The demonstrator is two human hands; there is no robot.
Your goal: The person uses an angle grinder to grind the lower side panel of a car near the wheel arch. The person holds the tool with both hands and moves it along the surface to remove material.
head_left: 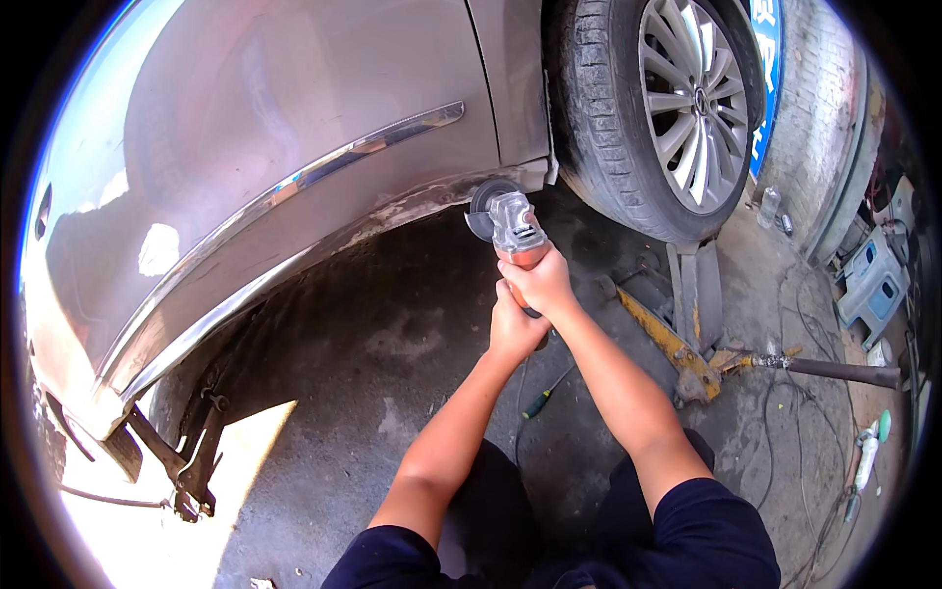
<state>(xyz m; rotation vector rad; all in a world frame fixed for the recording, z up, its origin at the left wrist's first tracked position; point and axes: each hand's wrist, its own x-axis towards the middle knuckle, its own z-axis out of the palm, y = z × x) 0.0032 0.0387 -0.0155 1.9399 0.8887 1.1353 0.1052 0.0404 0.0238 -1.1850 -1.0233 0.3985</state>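
Both hands are closed around an angle grinder [520, 218] with a silver head and an orange-red body. My right hand [546, 283] grips the body just behind the head. Nearer to me, my left hand [517, 326] wraps the rear handle. The dark grinding disc [498, 187] points away from me, at the scuffed lower sill [417, 199] of a grey-brown car [383, 79]. Whether the disc touches the sill or stands just off it, I cannot tell. Bare, whitish patches run along that sill.
A car wheel [700, 108] rises at the upper right, with a yellow floor jack [667, 339] below it. A green-handled screwdriver [537, 403] and cables lie on the concrete. At the right stand a blue-grey stool [873, 285] and a white tool [867, 456]. A dark metal stand [191, 466] is lower left.
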